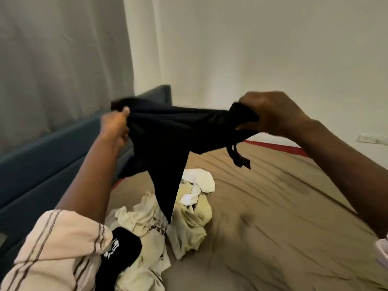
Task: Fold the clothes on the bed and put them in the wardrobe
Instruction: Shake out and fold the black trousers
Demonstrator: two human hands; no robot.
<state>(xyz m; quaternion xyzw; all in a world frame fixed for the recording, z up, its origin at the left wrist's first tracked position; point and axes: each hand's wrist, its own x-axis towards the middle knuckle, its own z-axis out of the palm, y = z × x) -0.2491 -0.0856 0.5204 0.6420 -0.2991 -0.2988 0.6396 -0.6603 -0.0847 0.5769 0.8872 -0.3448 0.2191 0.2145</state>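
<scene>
both hands point(273, 114) stretching black garment point(168, 139), bed point(273, 206)

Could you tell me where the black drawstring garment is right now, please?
In the head view, the black drawstring garment hangs at centre, gripped by the left hand and right hand, above the cream clothes on the bed.

The right side of the bed point(283, 217) offered open room above bare, wrinkled sheet. On the near left, a heap of cream and white clothes point(184, 223) stood in the way, with a black printed piece point(121, 248) at its near edge. Above the heap, the black garment point(168, 139) hung stretched between the left hand point(114, 127) and right hand point(270, 114), which gripped it, barring the middle. The blue padded bed frame point(42, 160) and curtain point(63, 59) walled the left; the wall point(252, 49) closed the far side.
</scene>
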